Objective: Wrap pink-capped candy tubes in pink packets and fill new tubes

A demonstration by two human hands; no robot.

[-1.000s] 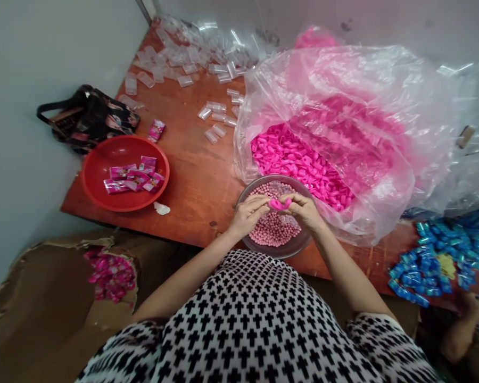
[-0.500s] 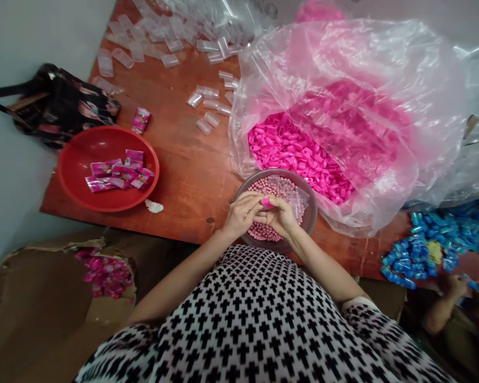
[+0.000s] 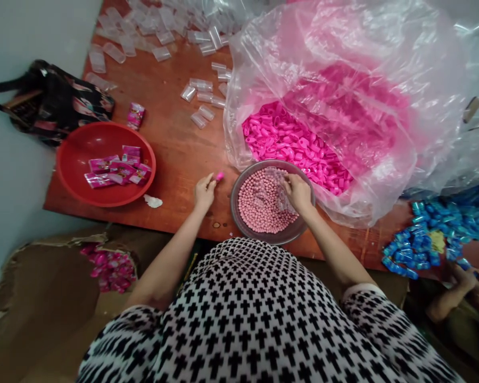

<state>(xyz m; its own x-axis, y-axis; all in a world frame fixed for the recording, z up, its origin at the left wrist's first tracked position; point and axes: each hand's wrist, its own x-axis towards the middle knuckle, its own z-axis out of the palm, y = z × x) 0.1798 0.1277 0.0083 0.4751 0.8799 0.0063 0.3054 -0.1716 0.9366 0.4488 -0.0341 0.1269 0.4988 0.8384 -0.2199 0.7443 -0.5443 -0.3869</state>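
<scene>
- a small pink piece [image 3: 219, 176] is pinched between the thumb and fingertips of the left hand [image 3: 205, 192], over the wooden table [image 3: 179, 154], left of the grey bowl [image 3: 234, 213].
- the right hand [image 3: 298, 192] is held over the right side of the grey bowl, by clear plastic pieces [image 3: 281, 199] lying on pink beads [image 3: 257, 211]; whether one is gripped cannot be told.
- similar pink pieces [image 3: 291, 144] are held in a clear bag [image 3: 351, 106] just behind the grey bowl.
- shiny packets [image 3: 120, 172] are held in a red bowl [image 3: 72, 173].
</scene>
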